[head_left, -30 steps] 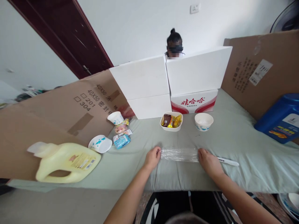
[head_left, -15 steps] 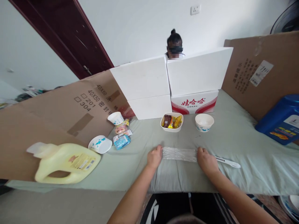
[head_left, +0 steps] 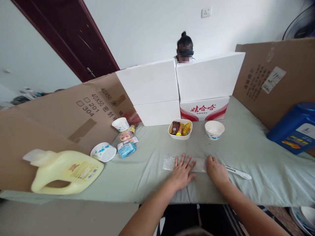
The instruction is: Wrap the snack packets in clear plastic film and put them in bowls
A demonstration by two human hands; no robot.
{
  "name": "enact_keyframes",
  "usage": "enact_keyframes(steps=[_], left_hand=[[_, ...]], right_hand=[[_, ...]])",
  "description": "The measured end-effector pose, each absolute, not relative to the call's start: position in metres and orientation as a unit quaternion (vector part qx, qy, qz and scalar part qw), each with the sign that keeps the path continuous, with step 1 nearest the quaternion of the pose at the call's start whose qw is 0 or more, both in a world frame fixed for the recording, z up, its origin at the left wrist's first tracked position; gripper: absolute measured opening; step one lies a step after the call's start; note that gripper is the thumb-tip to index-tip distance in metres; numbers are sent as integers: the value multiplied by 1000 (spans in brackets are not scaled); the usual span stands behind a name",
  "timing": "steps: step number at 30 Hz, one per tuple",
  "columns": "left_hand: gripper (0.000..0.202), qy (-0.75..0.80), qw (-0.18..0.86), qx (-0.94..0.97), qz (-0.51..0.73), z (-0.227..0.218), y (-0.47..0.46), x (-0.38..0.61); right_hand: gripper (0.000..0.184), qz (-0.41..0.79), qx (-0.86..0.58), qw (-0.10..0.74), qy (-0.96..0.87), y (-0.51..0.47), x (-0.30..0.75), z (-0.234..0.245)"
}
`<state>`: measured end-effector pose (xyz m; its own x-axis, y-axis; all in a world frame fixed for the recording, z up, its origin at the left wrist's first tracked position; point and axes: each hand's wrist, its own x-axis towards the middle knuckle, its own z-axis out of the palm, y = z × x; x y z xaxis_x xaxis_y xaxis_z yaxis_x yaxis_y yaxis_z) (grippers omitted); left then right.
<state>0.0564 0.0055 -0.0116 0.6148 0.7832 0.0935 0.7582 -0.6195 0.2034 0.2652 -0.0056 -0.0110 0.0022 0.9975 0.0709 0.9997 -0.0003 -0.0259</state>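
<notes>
A folded strip of clear plastic (head_left: 199,165) lies flat along the near part of the cloth-covered table. My left hand (head_left: 181,170) rests palm down over its middle, fingers spread. At the strip's right end, my right hand (head_left: 217,170) is closed, pinching the plastic. A slim white tool with a dark slot (head_left: 240,172) sticks out to the right from behind that hand; whether the hand touches it is hidden. Beyond the hands stand a white tray (head_left: 180,137) of wrapped snacks (head_left: 181,128) and a white paper bowl (head_left: 214,131) with a blue pattern.
Leftward are a yellow detergent jug (head_left: 73,182), two tipped paper bowls (head_left: 104,154) and snack packets (head_left: 127,149). A blue bottle (head_left: 295,127) lies at right. White boxes (head_left: 150,85) and cardboard panels (head_left: 278,75) wall the table; a person (head_left: 185,49) is behind them.
My left hand has let go of the strip's left end, moved right and spread flat on its middle. My right hand stays at the right end.
</notes>
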Motion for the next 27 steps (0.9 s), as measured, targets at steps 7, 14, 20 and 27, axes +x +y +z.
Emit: enact_keyframes(steps=[7,14,20,27], left_hand=[[67,440,100,891,54,-17,2,60],[66,441,97,890,54,-10,0,61],[73,447,100,878,139,6,-17,83],[37,446,201,837,247,-8,-36,98]], right_hand=[[24,-46,-707,76,-701,-7,289,-6],[16,-3,-669,105,-736,2,307,0],[15,259,-647,260,-669,1,293,15],[51,581,-502,383,-513,-16,264,31]])
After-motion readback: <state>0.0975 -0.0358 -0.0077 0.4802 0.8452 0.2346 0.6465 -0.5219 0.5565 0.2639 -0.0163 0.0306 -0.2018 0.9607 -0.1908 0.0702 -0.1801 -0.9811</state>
